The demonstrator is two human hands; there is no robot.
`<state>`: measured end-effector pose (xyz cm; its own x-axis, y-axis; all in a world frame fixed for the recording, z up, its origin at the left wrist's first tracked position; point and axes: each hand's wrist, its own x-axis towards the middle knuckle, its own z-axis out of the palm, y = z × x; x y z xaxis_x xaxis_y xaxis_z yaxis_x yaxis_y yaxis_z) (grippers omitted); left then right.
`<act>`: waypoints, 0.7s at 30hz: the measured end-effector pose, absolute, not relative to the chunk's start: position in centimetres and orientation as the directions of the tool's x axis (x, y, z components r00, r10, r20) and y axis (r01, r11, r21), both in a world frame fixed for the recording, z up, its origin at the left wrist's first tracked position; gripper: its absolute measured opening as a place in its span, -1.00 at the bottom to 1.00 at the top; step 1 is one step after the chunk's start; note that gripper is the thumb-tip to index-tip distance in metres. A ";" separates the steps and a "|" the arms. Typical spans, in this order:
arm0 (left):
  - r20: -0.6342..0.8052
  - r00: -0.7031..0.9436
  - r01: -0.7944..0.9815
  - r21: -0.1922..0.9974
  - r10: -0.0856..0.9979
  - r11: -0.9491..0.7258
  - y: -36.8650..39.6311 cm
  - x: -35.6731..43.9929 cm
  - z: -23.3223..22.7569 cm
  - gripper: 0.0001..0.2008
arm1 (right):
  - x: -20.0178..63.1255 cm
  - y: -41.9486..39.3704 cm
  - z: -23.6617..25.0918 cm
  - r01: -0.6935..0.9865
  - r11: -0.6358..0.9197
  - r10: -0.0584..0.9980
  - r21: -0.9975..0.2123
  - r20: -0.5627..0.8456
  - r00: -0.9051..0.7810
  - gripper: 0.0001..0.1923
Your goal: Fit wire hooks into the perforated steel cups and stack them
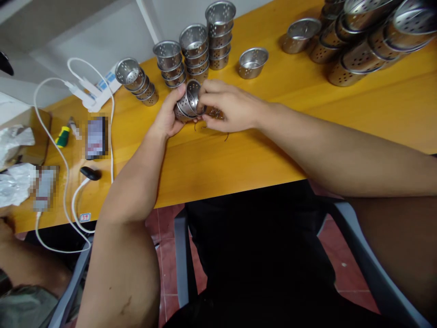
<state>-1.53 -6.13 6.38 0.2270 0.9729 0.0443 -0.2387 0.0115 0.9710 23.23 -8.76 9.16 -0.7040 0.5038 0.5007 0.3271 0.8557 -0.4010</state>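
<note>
My left hand [170, 111] is wrapped round a pair of perforated metal cups [187, 104], one set into the other. They are tilted, with the opening toward my right hand. My right hand [227, 104] is closed at the rim of the upper cup, its fingertips curled in. Whatever lies between those fingertips is hidden. Thin wire pieces [215, 113] show on the table, partly covered by my right hand. Just behind my hands stand stacks of similar perforated cups [167, 54], and a single cup [252, 64] sits to their right.
Leaning stacks of cups [358, 57] fill the far right of the yellow table [239, 159]. At left are a white power strip [102, 93], white cables, a phone [96, 137], a green-yellow handle [63, 136] and a black object [90, 173]. Another person's arm [30, 259] is at lower left.
</note>
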 end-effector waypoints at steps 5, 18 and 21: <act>0.064 0.268 -0.218 0.976 0.961 -0.005 -6.4 -1.5 6.5 -0.21 | 24.0 -8.9 10.3 0.297 0.849 0.509 -0.436 0.529 -0.679 -0.80; 0.060 0.188 -0.138 0.990 0.980 -0.034 -7.1 -1.2 7.2 -0.16 | 23.2 -8.5 10.2 0.296 0.775 0.612 -0.558 0.547 -0.572 -0.52; 0.079 0.178 -0.180 0.982 0.981 -0.047 -6.8 -1.4 6.7 -0.14 | 23.2 -8.6 10.6 0.287 0.746 0.643 -0.601 0.539 -0.543 -0.46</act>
